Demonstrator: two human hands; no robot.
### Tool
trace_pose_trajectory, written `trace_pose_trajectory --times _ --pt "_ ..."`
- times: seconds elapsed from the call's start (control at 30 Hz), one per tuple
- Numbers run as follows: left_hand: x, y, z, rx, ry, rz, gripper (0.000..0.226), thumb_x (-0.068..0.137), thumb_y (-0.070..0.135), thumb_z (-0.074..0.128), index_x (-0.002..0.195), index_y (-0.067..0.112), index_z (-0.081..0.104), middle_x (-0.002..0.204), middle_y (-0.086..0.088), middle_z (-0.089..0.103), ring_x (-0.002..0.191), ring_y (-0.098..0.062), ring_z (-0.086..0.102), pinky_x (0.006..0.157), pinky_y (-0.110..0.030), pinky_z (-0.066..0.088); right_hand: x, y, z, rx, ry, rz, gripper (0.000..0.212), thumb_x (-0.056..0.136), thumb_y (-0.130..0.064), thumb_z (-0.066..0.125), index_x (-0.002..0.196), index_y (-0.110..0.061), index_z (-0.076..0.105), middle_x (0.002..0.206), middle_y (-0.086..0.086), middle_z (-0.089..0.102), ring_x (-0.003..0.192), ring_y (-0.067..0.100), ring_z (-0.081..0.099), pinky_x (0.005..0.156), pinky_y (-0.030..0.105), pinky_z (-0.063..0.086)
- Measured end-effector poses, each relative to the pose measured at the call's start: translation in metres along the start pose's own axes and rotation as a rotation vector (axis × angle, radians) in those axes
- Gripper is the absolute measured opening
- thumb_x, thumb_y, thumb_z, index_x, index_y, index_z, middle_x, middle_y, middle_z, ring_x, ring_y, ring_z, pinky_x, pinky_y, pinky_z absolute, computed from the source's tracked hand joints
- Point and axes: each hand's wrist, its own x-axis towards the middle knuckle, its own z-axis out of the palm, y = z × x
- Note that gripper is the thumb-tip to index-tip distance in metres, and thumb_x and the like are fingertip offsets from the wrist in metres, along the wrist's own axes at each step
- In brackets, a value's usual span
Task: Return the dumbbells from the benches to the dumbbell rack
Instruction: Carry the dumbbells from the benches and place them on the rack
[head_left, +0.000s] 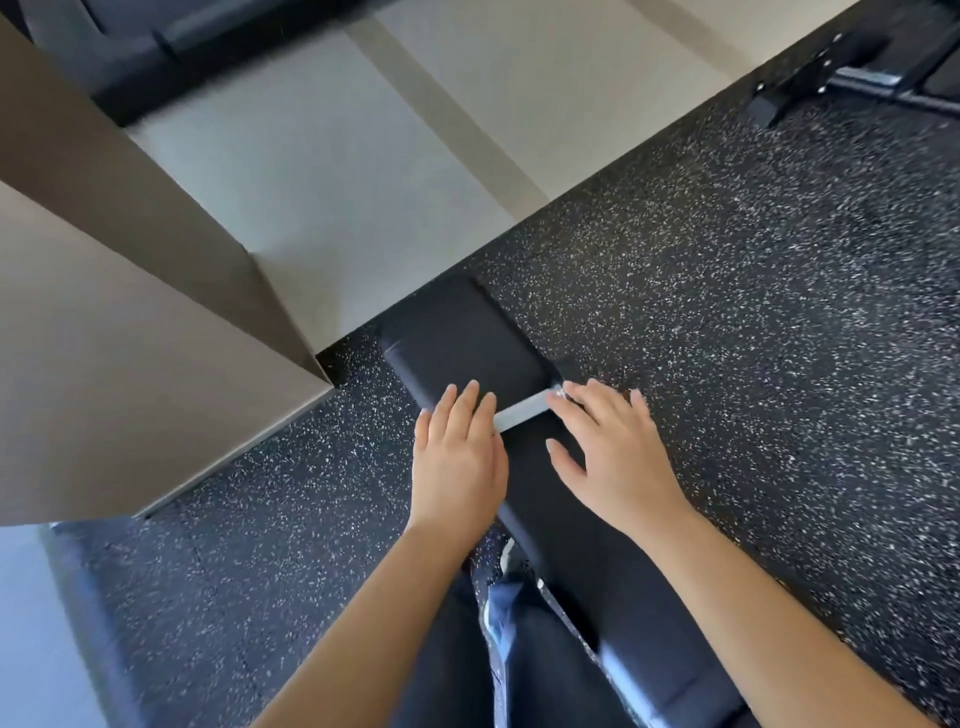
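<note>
Black padding lies under both sets of fingers, which are spread flat and grasp nothing. The left hand (457, 457) rests over the bench (457, 338) pad's near edge; the right hand (618, 457) hovers just beside it, fingertips at a grey metal bar (522, 413) that shows between the two hands. The bench runs back toward the person's legs over speckled rubber floor (753, 312). No dumbbell shows on the bench or elsewhere. A tan wall (130, 364) stands left.

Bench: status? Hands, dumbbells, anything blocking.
Left hand and right hand open, flat over the black bench, holding nothing. No dumbbell in view on it. Nothing blocking; speckled floor around the bench.
</note>
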Motion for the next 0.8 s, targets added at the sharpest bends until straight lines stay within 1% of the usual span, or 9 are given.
trace_pose_trajectory --times 0.07,0.13,0.27,0.4,0.57,0.7,0.8 --pt "0.010 -0.013 0.023 0.007 -0.044 -0.010 0.045 0.081 0.025 0.036 0.113 0.003 0.060 0.121 -0.016 0.061 0.115 -0.036 0.055 0.091 -0.055 0.043 0.012 0.010 0.026 -0.003 -0.067 -0.030 0.041 0.081 -0.034 0.050 0.115 -0.013 0.061 0.113 0.009 0.065 0.109 0.032 0.060 0.089 0.061 0.043" --pt "0.019 -0.025 0.047 0.005 -0.075 -0.017 0.047 0.082 0.026 0.036 0.115 0.003 0.059 0.121 -0.016 0.061 0.115 -0.036 0.055 0.090 -0.055 0.043 0.021 0.020 0.055 0.017 -0.136 -0.065 0.045 0.081 -0.038 0.043 0.115 -0.015 0.061 0.113 0.008 0.064 0.107 0.030 0.061 0.088 0.060 0.044" --pt "0.030 -0.047 0.088 0.013 -0.132 -0.027 0.048 0.080 0.028 0.036 0.114 0.003 0.060 0.119 -0.016 0.062 0.112 -0.036 0.057 0.087 -0.055 0.045 0.036 0.040 0.107 0.039 -0.233 -0.124 0.046 0.081 -0.038 0.041 0.115 -0.015 0.062 0.111 0.007 0.065 0.103 0.028 0.063 0.084 0.056 0.048" --pt "0.031 -0.066 0.122 0.050 -0.165 -0.027 0.048 0.080 0.029 0.036 0.114 0.004 0.060 0.120 -0.014 0.062 0.112 -0.034 0.057 0.087 -0.053 0.046 0.046 0.054 0.152 0.033 -0.334 -0.160 0.047 0.082 -0.038 0.040 0.118 -0.016 0.060 0.115 0.007 0.065 0.109 0.029 0.061 0.087 0.055 0.047" --pt "0.034 -0.079 0.155 0.061 -0.202 -0.017 0.049 0.080 0.033 0.036 0.115 0.006 0.058 0.122 -0.013 0.061 0.115 -0.033 0.055 0.087 -0.052 0.046 0.058 0.063 0.195 0.033 -0.430 -0.175 0.046 0.076 -0.032 0.056 0.119 -0.015 0.061 0.114 0.010 0.066 0.108 0.033 0.061 0.085 0.056 0.049" --pt "0.034 -0.089 0.180 0.065 -0.242 -0.016 0.051 0.079 0.035 0.037 0.116 0.005 0.057 0.124 -0.014 0.060 0.117 -0.033 0.054 0.087 -0.052 0.047 0.065 0.075 0.220 0.130 -0.442 -0.113 0.048 0.077 -0.025 0.064 0.123 -0.014 0.058 0.117 0.015 0.063 0.110 0.036 0.058 0.091 0.056 0.044" --pt "0.029 -0.098 0.196 0.087 -0.287 -0.031 0.054 0.078 0.038 0.036 0.119 0.006 0.054 0.127 -0.013 0.057 0.119 -0.032 0.053 0.087 -0.052 0.048 0.068 0.086 0.235 0.128 -0.451 -0.118 0.049 0.079 -0.026 0.066 0.126 -0.017 0.057 0.118 0.014 0.061 0.113 0.034 0.056 0.096 0.057 0.039"
